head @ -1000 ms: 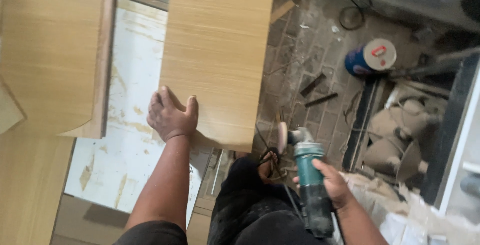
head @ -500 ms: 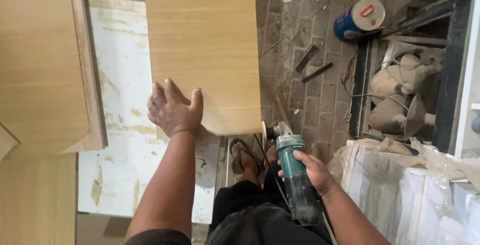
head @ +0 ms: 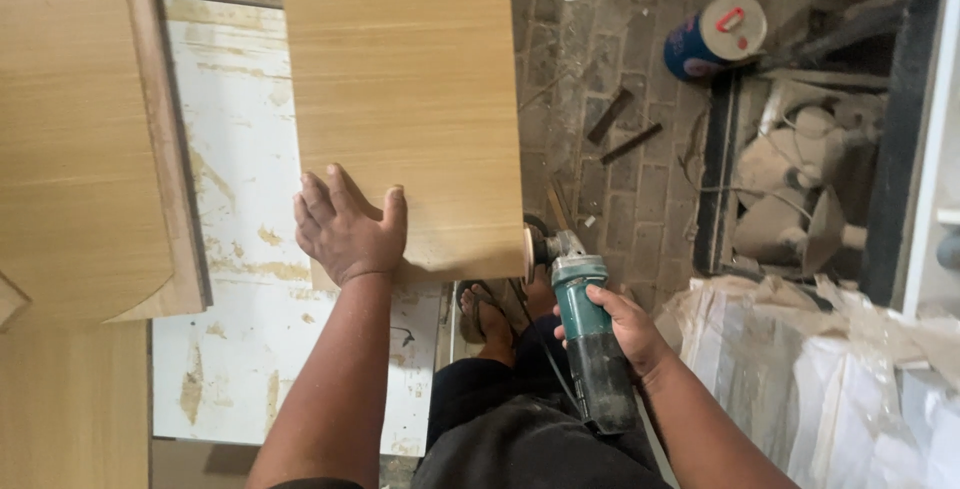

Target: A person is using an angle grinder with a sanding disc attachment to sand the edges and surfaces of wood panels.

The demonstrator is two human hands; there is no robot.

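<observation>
Left grip (head: 345, 229) lies flat, fingers spread, on one wooden panel (head: 405, 99); right grip (head: 625, 329) is clamped around one green angle grinder (head: 585, 334), its disc at the panel's near corner.

Two wooden panels (head: 400, 99) (head: 70, 139), one green angle grinder (head: 590, 339), one blue can (head: 712, 37)

Dusty brick-paved floor (head: 600, 79), daylit

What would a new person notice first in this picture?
The big wooden panel in the middle, pressed flat at its near edge by the left hand. Just right of it, the right hand grips a green grinder, its disc at the panel's right edge. A blue can lies on the floor, upper right.
</observation>
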